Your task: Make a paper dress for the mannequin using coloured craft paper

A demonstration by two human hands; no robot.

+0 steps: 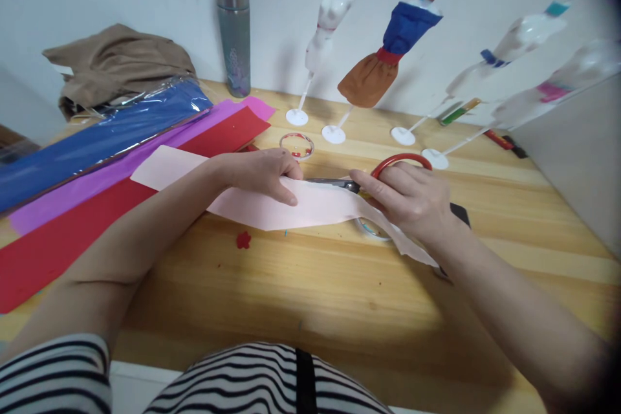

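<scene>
My left hand [266, 174] grips a long pale pink paper sheet [291, 207] at its far edge, thumb on top and fingers hidden behind. In my right hand [412, 197] is a pair of scissors [402, 158] with red handles. Their blades lie along the sheet's far edge, just right of my left hand, partly covered by the paper. A narrow pink strip curls below my right hand. Under the sheet's right part a round clear rim [374, 230] shows. A small red flower-shaped piece [243, 240] lies on the wooden table in front.
Several small white mannequins [334, 3] on stands line the back, one dressed in blue and brown [388, 52]. A steel flask [233, 32], brown cloth [121, 58], wrapped blue roll [111, 136], and purple and red sheets [68, 246] occupy the left. A clear dish [297, 145] holds red bits.
</scene>
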